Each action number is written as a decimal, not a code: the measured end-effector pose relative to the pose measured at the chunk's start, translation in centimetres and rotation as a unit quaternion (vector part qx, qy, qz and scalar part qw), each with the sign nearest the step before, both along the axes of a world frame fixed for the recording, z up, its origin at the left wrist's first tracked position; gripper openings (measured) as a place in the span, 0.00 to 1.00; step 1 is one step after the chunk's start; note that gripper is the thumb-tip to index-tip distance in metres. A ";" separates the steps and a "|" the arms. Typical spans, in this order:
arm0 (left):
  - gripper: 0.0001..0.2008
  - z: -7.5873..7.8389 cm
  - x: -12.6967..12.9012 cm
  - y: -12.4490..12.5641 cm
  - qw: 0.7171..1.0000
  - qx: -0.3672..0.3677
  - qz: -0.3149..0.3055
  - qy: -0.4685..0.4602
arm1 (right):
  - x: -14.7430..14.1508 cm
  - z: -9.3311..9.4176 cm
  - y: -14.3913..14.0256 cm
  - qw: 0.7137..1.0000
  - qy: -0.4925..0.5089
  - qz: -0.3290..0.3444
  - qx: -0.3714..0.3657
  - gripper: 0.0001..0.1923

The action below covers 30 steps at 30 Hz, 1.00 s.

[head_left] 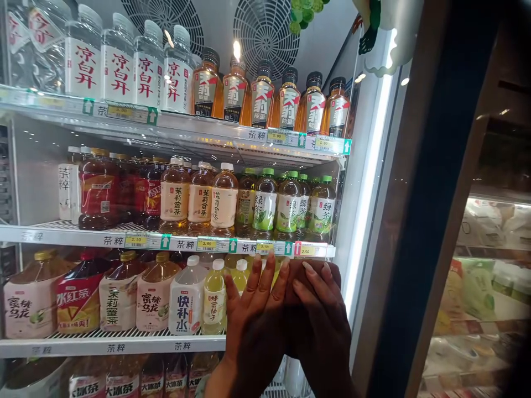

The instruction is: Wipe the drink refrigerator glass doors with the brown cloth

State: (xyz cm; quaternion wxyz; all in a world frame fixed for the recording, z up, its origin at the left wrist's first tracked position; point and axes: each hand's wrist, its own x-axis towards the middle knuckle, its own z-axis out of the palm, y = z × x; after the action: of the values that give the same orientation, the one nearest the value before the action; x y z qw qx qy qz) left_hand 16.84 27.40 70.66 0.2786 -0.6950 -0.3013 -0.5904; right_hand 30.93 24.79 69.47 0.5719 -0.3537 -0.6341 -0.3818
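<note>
Holding up a bare left hand (257, 315), back showing, fingers stretching upward and apart, gripping nothing visible. Holding a bare right hand (326, 315) close beside, fingers bending slightly in shadow; not managing to tell open from closed there, with a dark brown rounded shape (295, 267) filling the gap between both hands and possibly being only a reflection. Facing next a slim clear plastic bottle of yellow drink with a white cap (214, 301), probably weighing moderately when full, feeling smooth and perhaps slippery from chill, giving a little under a squeeze without being fragile; calling for a wrap around the labelled middle rather than a pinch at the cap. Standing upright beyond the left hand's outer side, well apart from the right hand, on a white wire shelf (145, 347). Showing a second white-capped yellow bottle (241, 266) behind the left hand's outer fingers, partly hiding. Seeing, just above the fingertips in view, a white shelf edge with yellow price tags (74, 237), bearing upright green-capped plastic bottles (286, 214). Finding, highest, black-capped amber bottles (288, 108), standing well apart from both hands.
</note>
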 end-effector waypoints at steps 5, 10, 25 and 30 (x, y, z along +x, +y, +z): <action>0.25 0.0 0.6 -0.3 1.000 -0.011 -0.017 0.003 | 0.5 -0.7 -0.1 1.000 -0.008 0.013 0.003 0.20; 0.26 -0.8 1.3 0.0 0.999 0.023 0.024 0.026 | 4.1 -2.1 -0.2 1.000 0.008 0.003 0.001 0.22; 0.26 -0.6 0.9 -0.1 0.999 0.026 0.007 0.031 | 3.5 -2.9 0.1 0.999 0.022 -0.013 0.032 0.23; 0.28 -0.6 1.0 0.0 0.999 0.022 0.017 0.030 | 5.2 0.1 0.3 0.996 0.045 -0.043 0.059 0.21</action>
State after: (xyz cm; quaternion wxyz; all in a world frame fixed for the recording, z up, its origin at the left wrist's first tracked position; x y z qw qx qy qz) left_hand 17.87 27.42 70.10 0.3127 -0.7009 -0.2911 -0.5712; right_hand 36.16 25.05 69.60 0.6031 -0.3632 -0.5683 -0.4259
